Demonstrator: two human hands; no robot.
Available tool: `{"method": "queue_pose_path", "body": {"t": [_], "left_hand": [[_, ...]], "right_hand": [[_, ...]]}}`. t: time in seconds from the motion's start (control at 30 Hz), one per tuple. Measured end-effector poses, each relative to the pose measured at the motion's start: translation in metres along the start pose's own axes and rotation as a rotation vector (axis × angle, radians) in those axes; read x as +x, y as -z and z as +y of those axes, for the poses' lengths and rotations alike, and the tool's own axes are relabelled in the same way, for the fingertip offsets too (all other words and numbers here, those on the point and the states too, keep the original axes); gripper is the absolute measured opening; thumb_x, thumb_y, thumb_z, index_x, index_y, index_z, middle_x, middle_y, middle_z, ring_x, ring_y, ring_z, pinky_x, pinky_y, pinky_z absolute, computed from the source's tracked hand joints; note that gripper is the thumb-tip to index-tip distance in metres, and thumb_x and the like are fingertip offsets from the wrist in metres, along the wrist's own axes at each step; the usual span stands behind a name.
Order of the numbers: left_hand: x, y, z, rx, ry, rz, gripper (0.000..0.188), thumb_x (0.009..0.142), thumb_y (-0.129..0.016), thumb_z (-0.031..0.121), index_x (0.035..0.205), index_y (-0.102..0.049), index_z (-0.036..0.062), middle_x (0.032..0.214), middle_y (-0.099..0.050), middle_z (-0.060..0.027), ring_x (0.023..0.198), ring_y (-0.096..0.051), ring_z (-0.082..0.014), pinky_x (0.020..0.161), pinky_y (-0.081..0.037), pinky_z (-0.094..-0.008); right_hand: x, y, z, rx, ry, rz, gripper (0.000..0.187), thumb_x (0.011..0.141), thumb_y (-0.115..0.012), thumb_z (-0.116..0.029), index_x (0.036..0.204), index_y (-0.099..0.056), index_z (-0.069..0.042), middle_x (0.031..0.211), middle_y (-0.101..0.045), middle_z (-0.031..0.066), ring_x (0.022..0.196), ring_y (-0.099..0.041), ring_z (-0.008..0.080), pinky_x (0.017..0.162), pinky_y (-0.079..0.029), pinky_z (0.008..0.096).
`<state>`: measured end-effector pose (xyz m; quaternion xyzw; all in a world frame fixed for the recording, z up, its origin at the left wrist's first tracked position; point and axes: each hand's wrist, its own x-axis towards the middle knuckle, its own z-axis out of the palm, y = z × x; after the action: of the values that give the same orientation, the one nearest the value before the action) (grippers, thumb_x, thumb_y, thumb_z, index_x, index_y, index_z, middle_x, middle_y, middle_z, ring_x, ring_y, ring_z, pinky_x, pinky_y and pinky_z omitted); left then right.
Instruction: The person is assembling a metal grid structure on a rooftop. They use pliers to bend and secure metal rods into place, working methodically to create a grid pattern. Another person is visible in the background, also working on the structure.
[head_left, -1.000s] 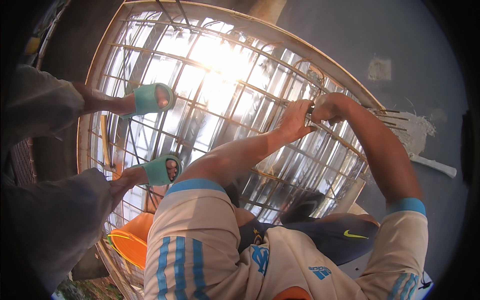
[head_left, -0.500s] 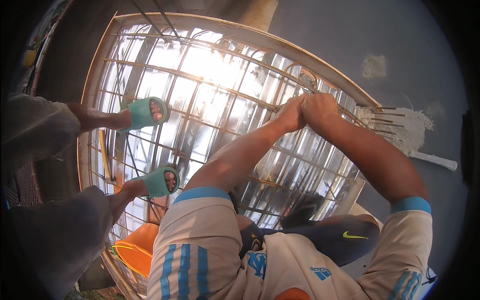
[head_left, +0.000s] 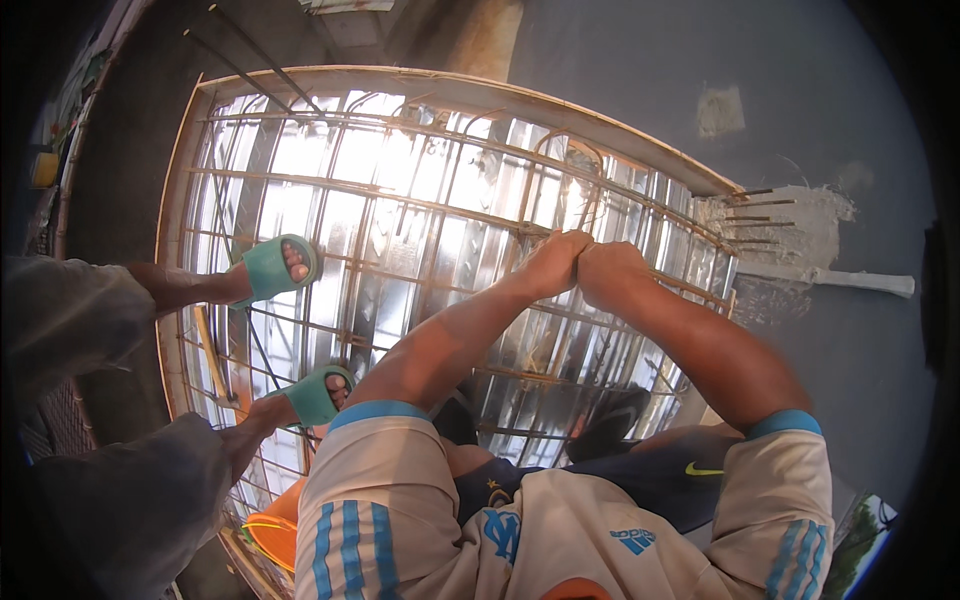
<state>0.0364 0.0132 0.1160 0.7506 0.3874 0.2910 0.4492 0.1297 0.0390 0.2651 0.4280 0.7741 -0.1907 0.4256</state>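
My left hand and my right hand are closed in fists and pressed side by side. They are over a grid of rusty steel reinforcing bars. Whatever the fingers enclose is hidden by the knuckles. Just beyond the fists, bent bars form a loop near the far side. Beneath the grid lies shiny ribbed metal sheeting, which reflects bright light.
Timber formwork frames the grid. On the left, another person's feet in green sandals stand on it, near a wooden-handled tool. An orange bucket sits lower left. Bar ends and a pale pipe project at the grey wall.
My view has shifted. Both fists, still together, have come slightly nearer to me across the grid. The other person's feet remain on the bars.
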Motion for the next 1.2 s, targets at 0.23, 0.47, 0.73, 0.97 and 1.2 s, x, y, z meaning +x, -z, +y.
{"method": "queue_pose_path", "body": {"t": [0.23, 0.47, 0.73, 0.97, 1.2], "left_hand": [[-0.047, 0.012, -0.007, 0.099, 0.538, 0.330, 0.071, 0.079, -0.067, 0.022, 0.138, -0.036, -0.0010, 0.130, -0.046, -0.0276, 0.122, -0.046, -0.0407, 0.104, -0.037, -0.0438], [-0.087, -0.017, -0.060, -0.497, 0.589, -0.100, 0.036, 0.091, -0.055, 0.022, 0.116, -0.054, -0.0039, 0.103, -0.065, -0.0148, 0.093, -0.064, -0.0219, 0.077, -0.053, -0.0323], [-0.078, 0.052, -0.028, 0.730, 0.829, -0.258, 0.018, 0.086, -0.052, 0.014, 0.098, -0.060, 0.0017, 0.092, -0.067, -0.0209, 0.087, -0.066, -0.0374, 0.077, -0.052, -0.0439], [-0.034, 0.091, 0.045, -0.044, 0.719, -0.218, 0.029, 0.093, -0.050, 0.027, 0.093, -0.060, -0.0002, 0.076, -0.062, -0.0072, 0.070, -0.058, -0.0144, 0.069, -0.049, -0.0311], [0.037, 0.056, 0.130, -0.123, 0.499, -0.366, 0.027, 0.095, -0.049, 0.025, 0.094, -0.059, 0.0005, 0.077, -0.060, -0.0056, 0.073, -0.056, -0.0133, 0.071, -0.047, -0.0309]], "right_hand": [[-0.008, -0.074, 0.064, 1.647, 0.116, -0.448, 0.031, 0.079, -0.056, -0.016, 0.099, -0.058, 0.008, 0.078, -0.067, 0.0167, 0.043, -0.058, 0.0159, 0.033, -0.044, 0.0252], [-0.020, -0.119, 0.028, 1.494, 0.301, -0.470, 0.055, 0.087, -0.054, -0.026, 0.133, -0.044, 0.002, 0.103, -0.065, 0.0125, 0.062, -0.061, 0.0177, 0.050, -0.051, 0.0303], [-0.019, -0.184, 0.118, 0.768, 0.348, -0.080, 0.068, 0.081, -0.056, -0.020, 0.145, -0.034, -0.015, 0.130, -0.046, 0.0269, 0.109, -0.057, 0.0341, 0.095, -0.046, 0.0424], [-0.018, -0.231, 0.139, 0.425, 0.232, 0.113, 0.065, 0.085, -0.062, -0.035, 0.144, -0.038, -0.022, 0.138, -0.041, 0.0263, 0.117, -0.051, 0.0440, 0.095, -0.044, 0.0440], [-0.040, -0.075, 0.138, 1.461, 0.338, 0.571, 0.057, 0.088, -0.062, -0.043, 0.120, -0.057, 0.005, 0.093, -0.066, 0.0166, 0.086, -0.064, 0.0246, 0.077, -0.050, 0.0363]]}}
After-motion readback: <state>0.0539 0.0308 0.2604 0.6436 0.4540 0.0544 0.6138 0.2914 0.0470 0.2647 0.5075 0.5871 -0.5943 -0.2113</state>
